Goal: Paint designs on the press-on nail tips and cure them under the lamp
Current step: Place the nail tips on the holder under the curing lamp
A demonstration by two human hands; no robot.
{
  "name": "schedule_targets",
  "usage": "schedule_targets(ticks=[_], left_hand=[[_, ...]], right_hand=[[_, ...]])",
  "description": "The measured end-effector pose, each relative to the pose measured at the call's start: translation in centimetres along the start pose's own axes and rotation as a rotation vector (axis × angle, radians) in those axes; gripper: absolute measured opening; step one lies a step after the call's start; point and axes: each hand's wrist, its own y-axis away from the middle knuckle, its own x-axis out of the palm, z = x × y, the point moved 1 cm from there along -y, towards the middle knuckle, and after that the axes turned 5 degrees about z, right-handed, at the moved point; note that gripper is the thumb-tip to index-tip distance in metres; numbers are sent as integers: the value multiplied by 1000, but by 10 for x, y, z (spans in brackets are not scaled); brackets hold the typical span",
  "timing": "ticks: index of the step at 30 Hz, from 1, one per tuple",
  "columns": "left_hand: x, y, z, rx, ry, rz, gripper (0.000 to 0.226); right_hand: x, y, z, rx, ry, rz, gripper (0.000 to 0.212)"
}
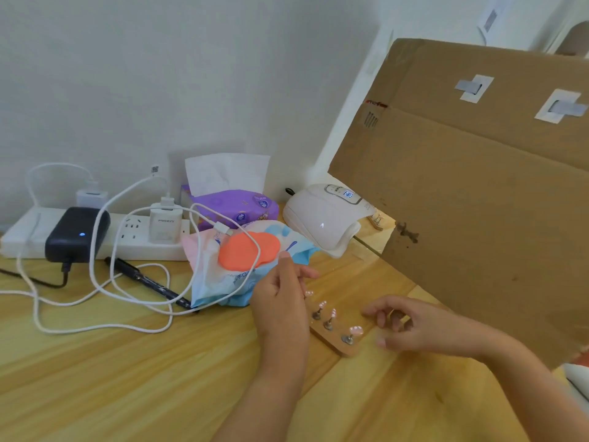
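Note:
A small wooden holder board (336, 341) lies on the wooden table and carries several pink nail tips (355, 330) on metal stands. My left hand (282, 301) hovers at the board's left end, fingers loosely apart, thumb near a wet-wipes pack, holding nothing. My right hand (403, 327) rests at the board's right end with fingers curled; nothing shows in its grasp. The white curing lamp (322, 215) stands behind, its display lit. A second holder's end (377, 221) peeks out to the lamp's right.
A wet-wipes pack with an orange lid (242, 260) lies left of the board. Behind it are a purple tissue pack (236, 208), a power strip (127, 237) with chargers and white cables, and a black pen (149, 282). A large cardboard sheet (478, 202) leans on the right.

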Motion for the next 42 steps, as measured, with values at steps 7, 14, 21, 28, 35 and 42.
schedule_targets(ticks=[7,14,21,28,35,42], left_hand=[[-3,-1,2,-18,3,1,52],[-2,-2,3,-16,-10,7,56],[-1,-4,6,-21,-31,11,58],[-1,-7,9,-8,-35,6,57],[1,-4,7,-29,-42,10,55],[1,-4,8,-55,1,12,55]], right_hand=[[62,-7,16,-192,126,-387,32],[-14,-25,-66,173,6,-706,15],[-37,-119,-51,126,-148,-810,26],[-41,-163,-14,18,-330,-944,21],[-71,-177,37,-206,-157,-1148,32],[-93,-200,51,141,397,-881,43]])
